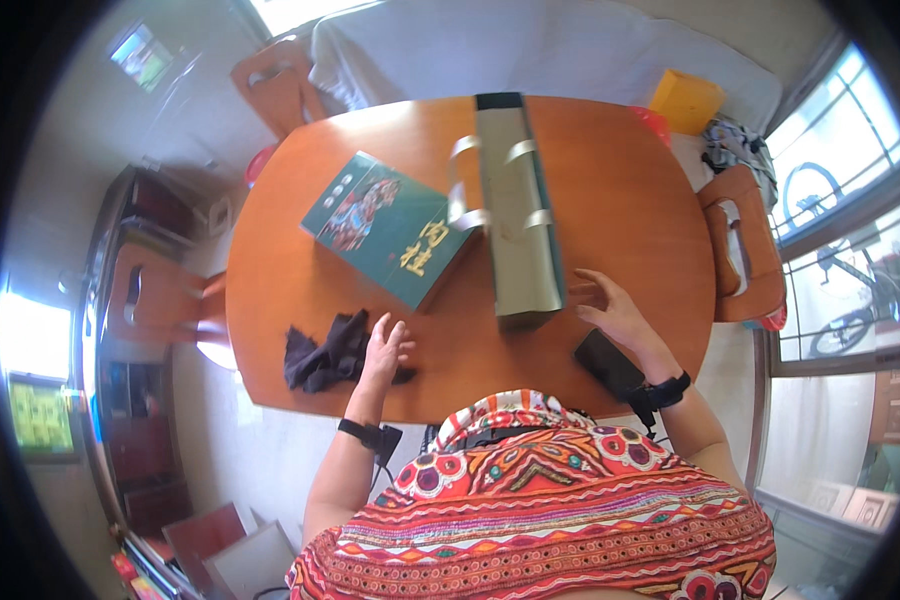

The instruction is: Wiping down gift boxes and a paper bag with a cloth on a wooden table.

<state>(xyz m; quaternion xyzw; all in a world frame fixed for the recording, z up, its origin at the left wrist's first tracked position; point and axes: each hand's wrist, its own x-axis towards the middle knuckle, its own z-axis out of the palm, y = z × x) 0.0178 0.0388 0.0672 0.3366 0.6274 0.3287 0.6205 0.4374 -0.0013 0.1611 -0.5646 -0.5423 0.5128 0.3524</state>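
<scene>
1. To the left ahead of me lies a flat, rectangular green box [388, 240]. Its printed face is up, showing a colourful figure and gold lettering; it looks closed and sits askew, its right corner close to the carrier, though I can't tell if they touch.
2. Straight ahead of me stretches a long, narrow carrier [515, 215], dark green outside, its upward side olive-tan. It points away from me, white ribbon straps at both long sides, a loop on the left reaching toward the box.
3. Nearer me, on my left, a dark cloth [328, 352] lies crumpled in loose folds.
</scene>
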